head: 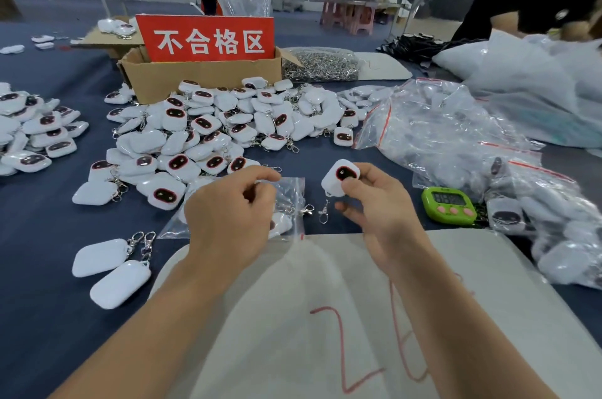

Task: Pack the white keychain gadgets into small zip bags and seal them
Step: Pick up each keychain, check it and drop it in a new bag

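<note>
My right hand (374,206) grips one white keychain gadget (340,177) between thumb and fingertips. Its dark face is turned toward me and its metal clasp (323,213) hangs free below. My left hand (228,213) is curled, pinching the upper edge of a small zip bag (291,193) just beside the gadget. Something white shows inside the bag, but I cannot make out what.

Both hands hover over the near edge of the table (39,268), above a white sack (325,317) with red scrawl on it. Two gadgets (110,271) lie face down near the left of that edge. A green timer (448,205) stands just to the right of my right hand, with filled bags (547,235) beyond it along the right edge.

Toward the middle of the table is the loose heap of gadgets (211,131), with a pile of empty zip bags (439,128) to its right. Behind the heap is a cardboard box (202,76) carrying a red sign (208,38).
</note>
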The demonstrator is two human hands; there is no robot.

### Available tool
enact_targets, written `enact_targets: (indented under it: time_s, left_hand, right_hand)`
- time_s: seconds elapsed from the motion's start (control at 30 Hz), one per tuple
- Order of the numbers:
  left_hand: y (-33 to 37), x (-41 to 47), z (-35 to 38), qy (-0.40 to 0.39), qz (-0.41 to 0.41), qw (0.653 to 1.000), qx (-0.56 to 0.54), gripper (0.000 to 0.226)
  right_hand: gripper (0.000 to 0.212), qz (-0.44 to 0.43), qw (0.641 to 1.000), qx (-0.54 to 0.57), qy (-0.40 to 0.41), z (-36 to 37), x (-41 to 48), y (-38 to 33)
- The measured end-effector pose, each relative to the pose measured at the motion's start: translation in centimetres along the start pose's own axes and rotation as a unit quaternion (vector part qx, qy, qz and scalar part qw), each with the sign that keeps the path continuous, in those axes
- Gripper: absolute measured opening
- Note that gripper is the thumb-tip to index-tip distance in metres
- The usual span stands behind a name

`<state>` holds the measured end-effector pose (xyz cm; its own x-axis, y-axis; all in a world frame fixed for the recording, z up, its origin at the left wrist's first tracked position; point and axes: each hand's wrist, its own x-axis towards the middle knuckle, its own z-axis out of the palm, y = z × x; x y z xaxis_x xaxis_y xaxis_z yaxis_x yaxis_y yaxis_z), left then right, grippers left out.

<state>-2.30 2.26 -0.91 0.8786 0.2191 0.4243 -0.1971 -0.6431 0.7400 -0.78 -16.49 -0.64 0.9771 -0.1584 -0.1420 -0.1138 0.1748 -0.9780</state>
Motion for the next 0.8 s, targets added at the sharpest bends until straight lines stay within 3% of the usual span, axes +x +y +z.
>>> enact_targets:
  time_s: [0.17, 0.43, 0.8]
  left_hand:
    - [-0.3, 0.7, 0.08, 0.012, -0.046, 0.998, 0.029, 0.026]
    - [-0.01, 0.32, 0.35, -0.019, -0.046, 0.999, 0.018, 0.03]
    - [0.23, 0.26, 0.23, -0.034, -0.055, 0.998, 0.021, 0.032]
  right_hand:
    - [0.018, 0.034, 0.999, 0.039, -0.016, 0.42, 0.31, -0.44]
    - [0.025, -0.001, 0.999, -0.052, -0.012, 0.94, 0.16, -0.19]
    - [0.007, 0.0, 0.998, -0.057, -0.011, 0.88, -0.01, -0.35]
